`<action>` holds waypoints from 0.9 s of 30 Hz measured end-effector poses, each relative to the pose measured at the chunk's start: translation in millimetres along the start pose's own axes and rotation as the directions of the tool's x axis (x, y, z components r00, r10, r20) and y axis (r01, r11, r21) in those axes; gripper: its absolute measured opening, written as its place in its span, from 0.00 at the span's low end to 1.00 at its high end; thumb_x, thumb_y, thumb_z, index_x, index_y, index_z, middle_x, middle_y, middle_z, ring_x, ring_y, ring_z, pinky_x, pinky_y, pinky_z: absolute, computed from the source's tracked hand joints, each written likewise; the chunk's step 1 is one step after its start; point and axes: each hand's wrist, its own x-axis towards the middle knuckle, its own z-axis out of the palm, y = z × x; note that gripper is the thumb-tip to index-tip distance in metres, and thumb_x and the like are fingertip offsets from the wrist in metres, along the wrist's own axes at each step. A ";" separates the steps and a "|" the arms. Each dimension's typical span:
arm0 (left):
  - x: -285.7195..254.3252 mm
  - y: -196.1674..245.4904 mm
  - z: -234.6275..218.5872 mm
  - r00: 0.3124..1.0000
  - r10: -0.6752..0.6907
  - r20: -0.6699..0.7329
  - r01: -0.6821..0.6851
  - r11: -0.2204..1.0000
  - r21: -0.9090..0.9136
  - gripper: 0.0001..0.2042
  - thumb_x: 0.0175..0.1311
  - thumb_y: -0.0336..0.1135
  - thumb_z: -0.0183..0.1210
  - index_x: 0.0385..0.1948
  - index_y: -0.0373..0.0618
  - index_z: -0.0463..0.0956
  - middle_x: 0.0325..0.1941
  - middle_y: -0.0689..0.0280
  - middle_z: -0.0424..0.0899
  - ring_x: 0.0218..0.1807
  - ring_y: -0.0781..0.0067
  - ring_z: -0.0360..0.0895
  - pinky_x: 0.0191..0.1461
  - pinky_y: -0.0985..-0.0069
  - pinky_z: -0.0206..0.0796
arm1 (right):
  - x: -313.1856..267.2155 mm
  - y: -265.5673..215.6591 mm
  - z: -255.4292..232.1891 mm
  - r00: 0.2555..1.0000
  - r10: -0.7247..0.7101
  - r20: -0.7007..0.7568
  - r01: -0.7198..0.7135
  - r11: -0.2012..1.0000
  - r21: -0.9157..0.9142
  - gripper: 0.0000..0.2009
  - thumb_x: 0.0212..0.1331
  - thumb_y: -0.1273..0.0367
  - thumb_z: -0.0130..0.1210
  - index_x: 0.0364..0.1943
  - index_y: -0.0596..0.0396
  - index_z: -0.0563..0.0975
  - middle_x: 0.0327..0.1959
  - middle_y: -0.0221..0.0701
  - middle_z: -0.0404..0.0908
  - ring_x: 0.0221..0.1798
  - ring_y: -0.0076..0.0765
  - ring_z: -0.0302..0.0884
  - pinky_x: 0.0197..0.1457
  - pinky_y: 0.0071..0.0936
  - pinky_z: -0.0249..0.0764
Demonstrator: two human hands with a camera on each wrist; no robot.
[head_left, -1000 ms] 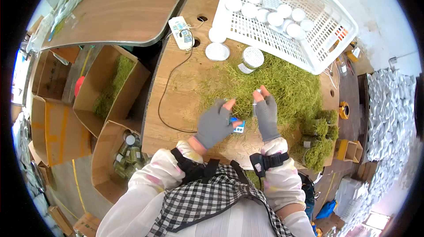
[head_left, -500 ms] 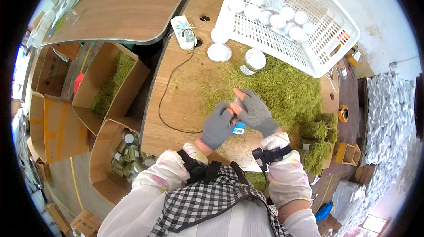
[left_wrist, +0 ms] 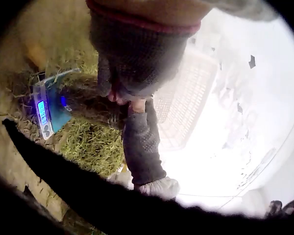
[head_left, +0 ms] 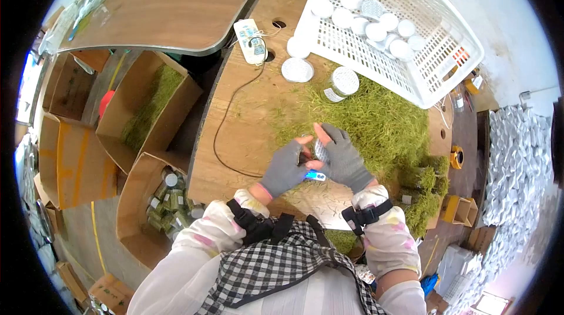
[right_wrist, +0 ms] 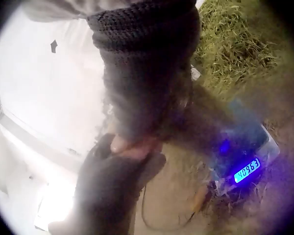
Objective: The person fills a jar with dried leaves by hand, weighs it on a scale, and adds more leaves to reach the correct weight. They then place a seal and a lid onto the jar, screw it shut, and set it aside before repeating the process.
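Note:
Grey fingerless gloves cover both hands. Over the scale [head_left: 315, 176], the left hand [head_left: 284, 169] curls round a jar, mostly hidden by the fingers, while the right hand [head_left: 345, 161] holds the jar's pale lid [head_left: 321, 150] from the other side. In the left wrist view the dark-filled jar [left_wrist: 90, 104] lies between the hands and the scale's lit display [left_wrist: 43, 113]. The right wrist view shows the hands touching, with the jar blurred, and a glowing blue readout [right_wrist: 247, 170].
A lidded jar [head_left: 345, 81] stands by the heap of green dried strands [head_left: 388, 121], near loose lids [head_left: 297, 70]. Behind are a white basket [head_left: 420, 83] of lids and a power strip [head_left: 251, 42]. Cartons [head_left: 132, 215] stand left; strand-covered jars [head_left: 416, 178] stand right.
The right hand has come leftward from beside the heap to meet the left hand at the jar. Its grip now sits on the lid, and both hands have shifted slightly since half a second ago.

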 end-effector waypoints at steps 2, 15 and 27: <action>1.0 2.2 -3.2 0.985 -0.113 0.128 0.113 0.994 0.010 0.35 0.59 0.41 0.73 0.67 0.41 0.68 0.39 0.58 0.83 0.41 0.67 0.84 0.47 0.69 0.76 | 0.1 -1.8 -1.1 1.000 -0.009 0.004 0.009 0.999 -0.033 0.48 0.53 0.45 0.70 0.74 0.55 0.62 0.69 0.51 0.67 0.66 0.63 0.68 0.67 0.51 0.70; 6.4 6.6 -42.7 0.892 -0.452 0.022 0.386 0.733 -0.560 0.26 0.77 0.43 0.55 0.68 0.35 0.64 0.56 0.59 0.80 0.56 0.69 0.79 0.58 0.68 0.76 | 2.5 -49.4 -13.8 0.942 0.304 -0.142 -0.182 0.819 0.545 0.43 0.54 0.60 0.71 0.73 0.56 0.60 0.64 0.51 0.65 0.65 0.56 0.68 0.69 0.47 0.68; -20.5 95.4 -27.3 0.973 -0.092 -0.212 -0.009 0.900 -0.436 0.20 0.74 0.39 0.57 0.61 0.40 0.65 0.53 0.64 0.69 0.48 0.78 0.68 0.55 0.77 0.65 | -1.8 -99.7 -76.1 0.890 0.439 -0.124 -0.107 0.464 0.879 0.27 0.78 0.58 0.46 0.73 0.59 0.63 0.68 0.38 0.68 0.64 0.35 0.70 0.70 0.33 0.64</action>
